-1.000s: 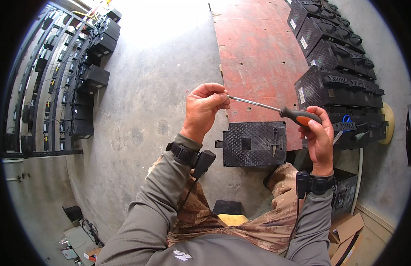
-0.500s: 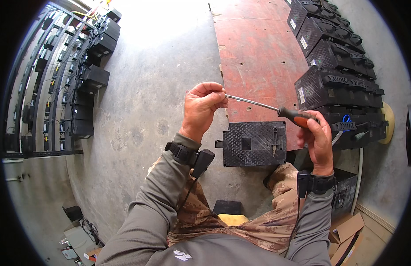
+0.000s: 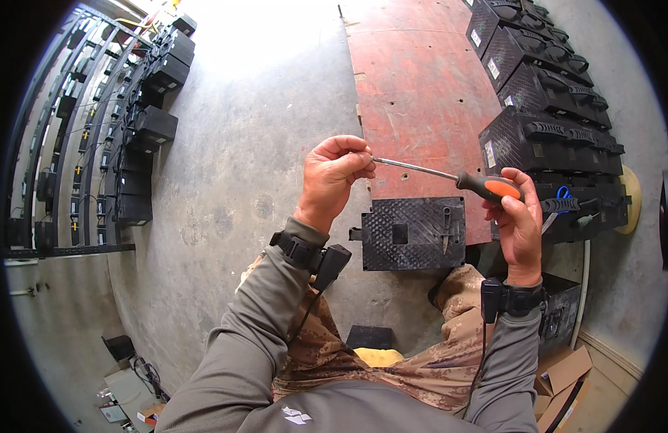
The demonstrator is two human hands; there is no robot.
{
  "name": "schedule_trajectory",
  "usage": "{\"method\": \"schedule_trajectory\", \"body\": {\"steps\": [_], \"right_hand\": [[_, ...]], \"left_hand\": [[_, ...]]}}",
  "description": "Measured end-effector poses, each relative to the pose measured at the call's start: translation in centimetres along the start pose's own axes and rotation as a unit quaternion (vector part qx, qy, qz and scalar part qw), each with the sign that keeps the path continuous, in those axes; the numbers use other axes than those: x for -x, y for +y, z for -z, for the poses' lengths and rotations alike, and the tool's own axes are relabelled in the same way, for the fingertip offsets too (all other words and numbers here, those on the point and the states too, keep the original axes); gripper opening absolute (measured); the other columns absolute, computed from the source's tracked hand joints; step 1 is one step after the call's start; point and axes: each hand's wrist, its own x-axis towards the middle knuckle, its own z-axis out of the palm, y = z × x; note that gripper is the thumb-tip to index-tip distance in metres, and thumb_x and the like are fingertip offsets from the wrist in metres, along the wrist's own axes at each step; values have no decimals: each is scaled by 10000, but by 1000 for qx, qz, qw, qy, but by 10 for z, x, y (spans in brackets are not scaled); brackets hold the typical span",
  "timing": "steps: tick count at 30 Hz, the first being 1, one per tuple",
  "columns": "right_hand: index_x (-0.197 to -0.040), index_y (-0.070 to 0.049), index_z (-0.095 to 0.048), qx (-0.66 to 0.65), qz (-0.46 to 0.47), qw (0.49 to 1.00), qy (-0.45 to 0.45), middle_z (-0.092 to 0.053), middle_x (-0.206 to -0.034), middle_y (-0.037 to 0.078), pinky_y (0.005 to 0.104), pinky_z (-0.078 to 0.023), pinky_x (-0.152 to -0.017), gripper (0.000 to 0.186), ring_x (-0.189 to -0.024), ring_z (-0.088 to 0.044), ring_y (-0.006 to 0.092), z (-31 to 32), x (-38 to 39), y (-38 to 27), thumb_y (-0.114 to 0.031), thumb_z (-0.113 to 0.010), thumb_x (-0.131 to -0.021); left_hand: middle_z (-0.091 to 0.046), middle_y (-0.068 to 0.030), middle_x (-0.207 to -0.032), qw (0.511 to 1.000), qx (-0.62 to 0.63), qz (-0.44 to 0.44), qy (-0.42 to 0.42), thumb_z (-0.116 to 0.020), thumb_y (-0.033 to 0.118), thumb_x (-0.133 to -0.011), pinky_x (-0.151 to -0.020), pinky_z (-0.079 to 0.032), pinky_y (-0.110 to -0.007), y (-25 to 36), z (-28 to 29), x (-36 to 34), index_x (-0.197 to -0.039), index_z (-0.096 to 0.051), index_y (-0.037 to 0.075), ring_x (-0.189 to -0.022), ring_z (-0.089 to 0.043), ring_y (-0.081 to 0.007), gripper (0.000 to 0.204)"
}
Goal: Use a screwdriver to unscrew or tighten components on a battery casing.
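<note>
A screwdriver (image 3: 415, 167) with a long metal shaft and a black and orange handle is held level in the air between my hands. My left hand (image 3: 334, 173) pinches the shaft's tip between thumb and fingers, which hide the tip itself. At the handle end, my right hand (image 3: 519, 224) has its thumb and fingers loosely around the butt. Below the shaft stands a black box (image 3: 381, 252) with a patterned lid and a square recess. A small dark tool (image 3: 446, 229) lies on the right part of that lid.
Several black cases with handles (image 3: 543, 133) line the right side, with blue-handled scissors (image 3: 563, 195) on the nearest. A black metal rack (image 3: 71, 252) stands at left beside stacked black boxes (image 3: 154, 126). A red board (image 3: 428, 86) lies on the concrete floor. An open cardboard box (image 3: 565, 375) sits lower right.
My right hand's fingers have loosened and shifted back on the handle, showing more of its orange part. The screwdriver and my left hand have moved slightly right.
</note>
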Motion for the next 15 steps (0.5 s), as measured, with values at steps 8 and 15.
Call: {"method": "schedule_trajectory", "body": {"steps": [8,15], "right_hand": [[-1185,-25,-582,40,-99,992,-66,-683,-882,66,250,-511,-635,373,-664,-618,114,20,-4,1,-355,-611,-1016],[-1185,-11,-589,65,-17,997,-35,-681,-869,63,248,-506,-635,385,-669,-620,110,4,1,0,-354,-611,-1011]], "left_hand": [[-707,-114,-914,1000,8,-7,3,-632,-57,-910,-704,-614,-339,2,2,-1,-1033,-679,-7,-768,-712,-211,141],[-709,-119,-937,1000,9,-11,4,-631,-53,-913,-710,-615,-349,3,4,-2,-1034,-679,-6,-785,-714,-216,139]]}}
